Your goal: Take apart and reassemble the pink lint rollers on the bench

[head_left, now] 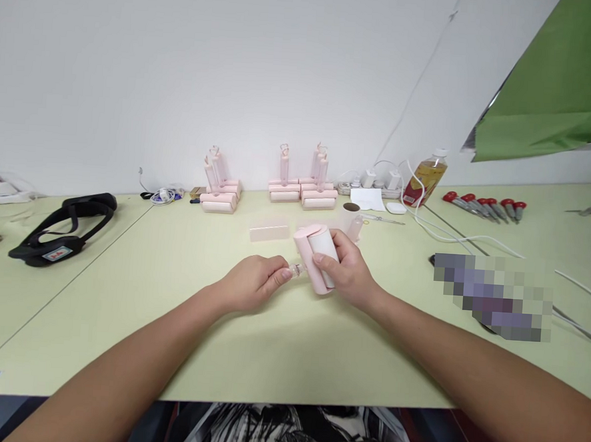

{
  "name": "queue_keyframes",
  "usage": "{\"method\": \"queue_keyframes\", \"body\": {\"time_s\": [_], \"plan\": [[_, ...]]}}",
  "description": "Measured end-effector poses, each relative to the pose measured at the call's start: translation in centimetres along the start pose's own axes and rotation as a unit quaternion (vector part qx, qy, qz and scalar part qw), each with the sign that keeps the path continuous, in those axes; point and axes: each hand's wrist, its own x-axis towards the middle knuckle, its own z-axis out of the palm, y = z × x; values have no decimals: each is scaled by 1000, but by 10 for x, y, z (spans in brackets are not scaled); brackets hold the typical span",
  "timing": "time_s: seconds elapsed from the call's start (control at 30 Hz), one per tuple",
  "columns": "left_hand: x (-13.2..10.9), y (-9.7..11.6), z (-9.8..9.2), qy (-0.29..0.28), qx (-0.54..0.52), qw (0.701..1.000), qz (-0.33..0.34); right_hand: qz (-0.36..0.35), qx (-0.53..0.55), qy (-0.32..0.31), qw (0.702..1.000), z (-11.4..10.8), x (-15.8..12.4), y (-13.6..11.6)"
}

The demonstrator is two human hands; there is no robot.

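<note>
Over the middle of the table, my right hand (350,271) is closed around a pink lint roller (304,240) with a white roll in its cover, held tilted. My left hand (256,282) pinches a small clear plastic piece (296,270) at the roller's left side; the rest of that piece is hidden by my fingers. Whether it is joined to the roller I cannot tell. Just behind my hands lies a flat, pale pink plate (269,233). A brown-topped cylinder (350,214) and a translucent pink handle (356,228) are beyond my right hand.
Several pink lint rollers (219,203) stand along the wall, handles up. Toward the right are a drink bottle (427,179), red-handled screwdrivers (486,207), white cables (445,235), tweezers (384,220) and a pixelated item (491,296). A black headset strap (64,230) lies left.
</note>
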Motion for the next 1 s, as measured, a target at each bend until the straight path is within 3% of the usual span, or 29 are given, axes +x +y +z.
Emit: {"method": "queue_keyframes", "body": {"time_s": [0.33,0.6,1.0], "plan": [[1,0,0,-19,25,999,-12,4,-33,-30,999,-1,-2,6],[1,-2,2,-26,35,999,-18,17,-116,-13,993,3,-2,3],[1,-4,4,-25,42,998,-28,0,-154,-2,988,5,-4,6]]}}
